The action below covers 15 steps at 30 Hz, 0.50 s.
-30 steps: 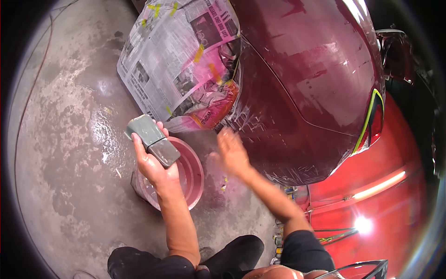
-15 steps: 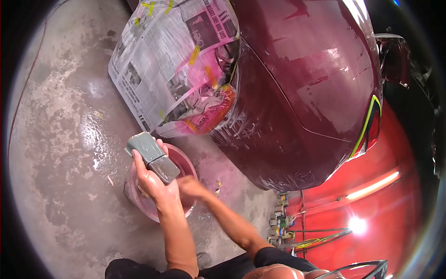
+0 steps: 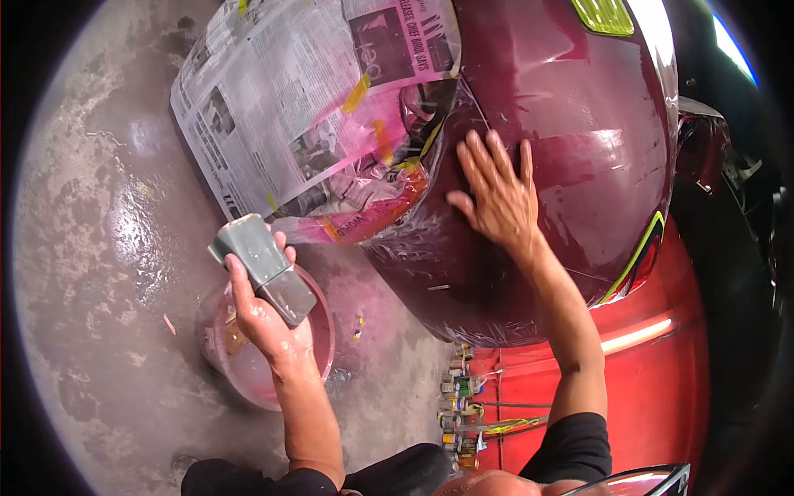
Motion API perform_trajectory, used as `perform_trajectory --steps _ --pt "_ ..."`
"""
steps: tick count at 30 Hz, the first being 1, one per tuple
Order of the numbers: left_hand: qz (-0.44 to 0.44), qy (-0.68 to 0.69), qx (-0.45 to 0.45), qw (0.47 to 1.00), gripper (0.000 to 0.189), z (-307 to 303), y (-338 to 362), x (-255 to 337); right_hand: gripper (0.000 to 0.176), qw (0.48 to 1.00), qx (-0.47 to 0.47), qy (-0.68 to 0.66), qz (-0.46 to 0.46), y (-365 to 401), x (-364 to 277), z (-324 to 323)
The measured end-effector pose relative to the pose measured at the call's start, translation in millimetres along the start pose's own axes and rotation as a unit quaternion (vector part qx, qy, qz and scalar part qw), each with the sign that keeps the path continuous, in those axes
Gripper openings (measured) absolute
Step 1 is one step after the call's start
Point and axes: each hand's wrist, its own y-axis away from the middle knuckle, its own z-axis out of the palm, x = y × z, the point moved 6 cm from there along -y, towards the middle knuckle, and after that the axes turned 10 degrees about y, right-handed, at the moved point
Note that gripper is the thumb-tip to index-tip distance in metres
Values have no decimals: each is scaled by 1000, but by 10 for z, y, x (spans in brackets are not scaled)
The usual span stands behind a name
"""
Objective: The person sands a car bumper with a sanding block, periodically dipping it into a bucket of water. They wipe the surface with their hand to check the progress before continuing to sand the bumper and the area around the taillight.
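My left hand (image 3: 273, 322), palm up and wet, grips a sanding block (image 3: 263, 269) that looks wrapped in wet dark grey sandpaper. Below that hand stands a pink bucket (image 3: 325, 347) with cloudy liquid inside. My right hand (image 3: 500, 198) lies flat, palm down with its fingers spread, against the wet maroon car body (image 3: 571, 190). Close to its thumb is the newspaper masking (image 3: 281, 99), held on with yellow tape and stained by pink overspray.
Wet concrete floor (image 3: 99, 273) spreads to the left. Several paint cans (image 3: 451, 405) line the base of a red wall (image 3: 571, 372). Green tape edges the car's tail light (image 3: 641, 260). A dark mirror-like part (image 3: 703, 149) is at the right.
My right hand has left the bucket area and moved up and right onto the car body. My left hand still holds the sanding block over the bucket. The view has shifted slightly.
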Motion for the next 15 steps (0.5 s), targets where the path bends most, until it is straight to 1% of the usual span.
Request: perform_trajectory --steps 2,4,6,7,8,10,11,13,15 --pt "-11 0 -42 999 53 91 17 -69 70 999 41 19 31 -490 88 -118" --pt "-19 -4 -34 999 53 72 16 -94 60 991 109 41 67 -885 130 -151" --pt "-23 9 -43 999 53 16 -8 -133 59 985 113 77 104 -1068 115 -141" --pt "-20 0 -41 999 53 -16 -26 -136 57 982 131 66 116 -1037 89 -146" --pt "-23 -5 -34 999 53 -64 -42 -152 57 984 123 62 114 -949 34 -92" --pt "-21 -17 -48 998 53 -95 -89 -162 57 997 60 53 12 -718 -226 52" --pt "-23 -19 -47 998 53 -102 -104 -172 58 999 32 40 3 -572 -326 73" --pt "-30 4 -7 1000 53 -144 -136 -200 65 1000 9 13 -1 -331 -434 103" --pt "-40 21 -8 999 53 -108 -135 -222 69 1000 -14 -9 4 -90 -519 178"
